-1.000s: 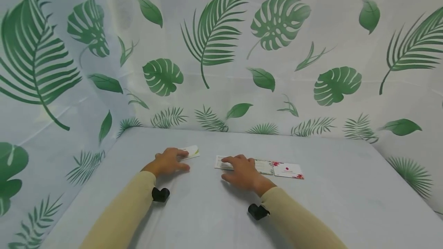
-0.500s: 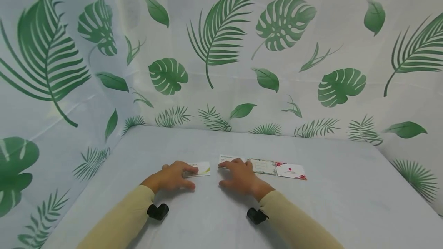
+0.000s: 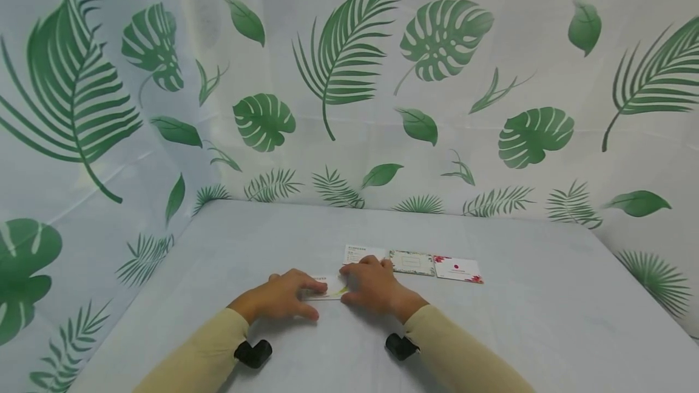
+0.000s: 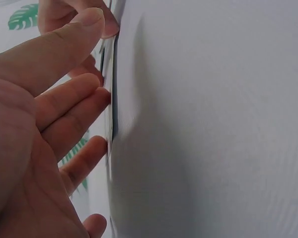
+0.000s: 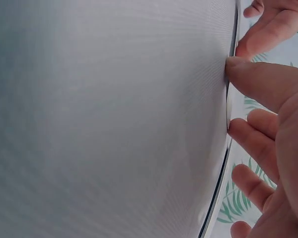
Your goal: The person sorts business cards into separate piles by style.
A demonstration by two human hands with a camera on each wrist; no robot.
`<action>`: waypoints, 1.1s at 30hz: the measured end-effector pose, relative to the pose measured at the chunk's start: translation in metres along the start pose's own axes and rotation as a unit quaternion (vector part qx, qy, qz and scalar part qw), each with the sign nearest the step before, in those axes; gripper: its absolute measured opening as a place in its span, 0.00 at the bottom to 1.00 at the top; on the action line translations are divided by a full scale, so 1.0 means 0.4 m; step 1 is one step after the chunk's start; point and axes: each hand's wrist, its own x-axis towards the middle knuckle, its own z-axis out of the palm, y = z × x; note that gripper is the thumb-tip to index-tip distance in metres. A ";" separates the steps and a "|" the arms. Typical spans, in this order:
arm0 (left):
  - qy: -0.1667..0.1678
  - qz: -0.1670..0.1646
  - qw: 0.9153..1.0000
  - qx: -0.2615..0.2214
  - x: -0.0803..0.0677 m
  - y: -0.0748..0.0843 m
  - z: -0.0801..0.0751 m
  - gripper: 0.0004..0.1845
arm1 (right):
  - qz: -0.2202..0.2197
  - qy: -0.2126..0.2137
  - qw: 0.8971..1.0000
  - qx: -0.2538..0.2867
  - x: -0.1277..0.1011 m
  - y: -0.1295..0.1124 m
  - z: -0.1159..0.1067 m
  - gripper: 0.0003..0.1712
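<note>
In the head view, a white business card (image 3: 326,297) with a yellow-green curve lies on the table in front of me, between my two hands. My left hand (image 3: 284,296) rests its extended fingertips on the card's left part, and its thumb is held off, as the left wrist view shows. At the card's right end is my right hand (image 3: 377,288). Its thumb (image 5: 241,72) is at the near edge and its bent forefinger reaches over the far side, so the end sits between them. Just beyond my right hand lies another white card (image 3: 357,252) with printed text, partly covered by it.
A card with a leafy border (image 3: 412,262) and a card with red flowers (image 3: 457,269) continue the row to the right. The pale table (image 3: 546,320) meets a leaf-printed cloth (image 3: 349,156) at the back and sides.
My left hand has slid the curved-line card nearer to me and rightward, off its earlier place at the left. My right hand has come slightly nearer and now meets the card's right end.
</note>
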 end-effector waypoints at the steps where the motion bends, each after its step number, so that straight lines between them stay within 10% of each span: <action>1: -0.001 -0.001 1.000 0.003 0.001 0.002 0.002 0.29 | -0.001 0.000 1.000 0.000 -0.002 0.000 -0.001 0.28; 16: 0.090 -0.110 0.989 0.035 0.007 -0.016 0.016 0.30 | 0.015 0.005 1.000 0.012 -0.012 -0.003 0.004 0.30; 33: 0.128 -0.089 0.988 0.007 0.042 -0.007 0.015 0.25 | 0.031 0.032 0.998 0.051 -0.012 0.011 -0.019 0.29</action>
